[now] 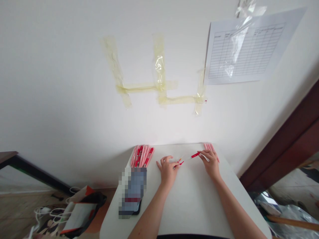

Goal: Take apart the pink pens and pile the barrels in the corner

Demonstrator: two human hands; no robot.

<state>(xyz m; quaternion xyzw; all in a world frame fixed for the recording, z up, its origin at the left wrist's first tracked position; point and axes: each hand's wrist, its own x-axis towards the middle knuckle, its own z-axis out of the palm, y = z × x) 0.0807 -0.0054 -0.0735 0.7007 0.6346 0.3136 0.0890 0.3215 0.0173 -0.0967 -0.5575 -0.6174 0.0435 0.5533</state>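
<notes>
Over the white table (189,205), my left hand (167,171) pinches a small red pen part (179,164) between thumb and fingertips, its other fingers loosely curled. To its right, my right hand (211,162) grips a red pen barrel (195,155) by one end, with the silvery end pointing left toward the other hand. A thin pale piece, perhaps a refill, shows faintly between the two parts; I cannot tell which one it belongs to. Several pink pens (208,146) lie at the back right, partly behind my right hand.
Several pink and red pens (142,156) lie at the table's back left. A blurred-out phone-like object (136,189) sits in front of them. Behind rises a white wall with yellowed tape (159,66) and a printed sheet (249,49). Bags and cables (74,212) are at lower left.
</notes>
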